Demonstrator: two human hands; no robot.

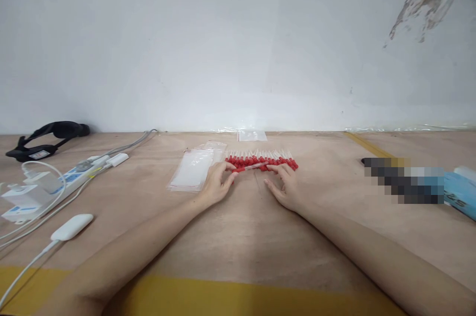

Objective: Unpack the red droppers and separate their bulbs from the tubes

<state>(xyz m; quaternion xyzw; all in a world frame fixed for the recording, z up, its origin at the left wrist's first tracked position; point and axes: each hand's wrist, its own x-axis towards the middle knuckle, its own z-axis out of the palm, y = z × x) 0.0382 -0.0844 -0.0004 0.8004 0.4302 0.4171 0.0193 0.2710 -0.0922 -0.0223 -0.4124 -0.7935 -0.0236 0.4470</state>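
My left hand (218,183) pinches the red end of a slim stick with a clear shaft (256,165), its fingers closed on it. The shaft points right, toward my right hand (285,186). That hand is open, thumb and forefinger apart, with the forefinger close to the shaft's far end; whether they touch I cannot tell. Just beyond both hands lies a row of similar red-ended sticks (277,160), side by side, red ends toward me and pale shafts toward the wall. A stack of clear plastic bags with white faces (191,168) lies left of the row, beside my left hand.
A white card (253,135) lies by the wall. At left are a power strip (74,175) with plugs and cables, a white puck on a cord (72,227) and a black headset strap (55,132). A blue packet (461,192) and a pixelated dark object (405,182) lie right.
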